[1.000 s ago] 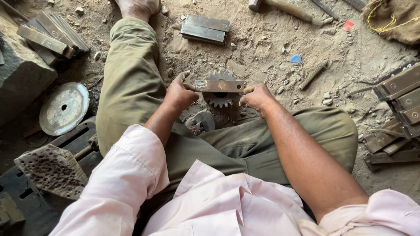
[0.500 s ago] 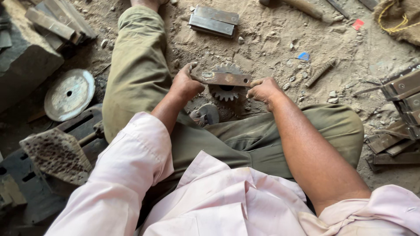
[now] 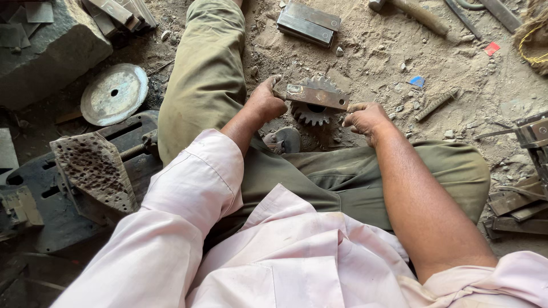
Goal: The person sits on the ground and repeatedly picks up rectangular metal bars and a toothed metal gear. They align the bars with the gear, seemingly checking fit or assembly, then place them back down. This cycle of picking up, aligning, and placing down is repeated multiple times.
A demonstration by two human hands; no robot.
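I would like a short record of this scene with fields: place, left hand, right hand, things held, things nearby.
place: sandy ground, person seated with legs spread
left hand: grips one end of a flat metal bar
right hand: at the bar's other end, fingers curled
under the bar: toothed gear wheel on the ground
nearby left: round metal disc, stone block, pitted metal piece
nearby ahead: stacked metal plates, hammer

Round metal disc, stone block, stacked steel bars, hammer on dirt.
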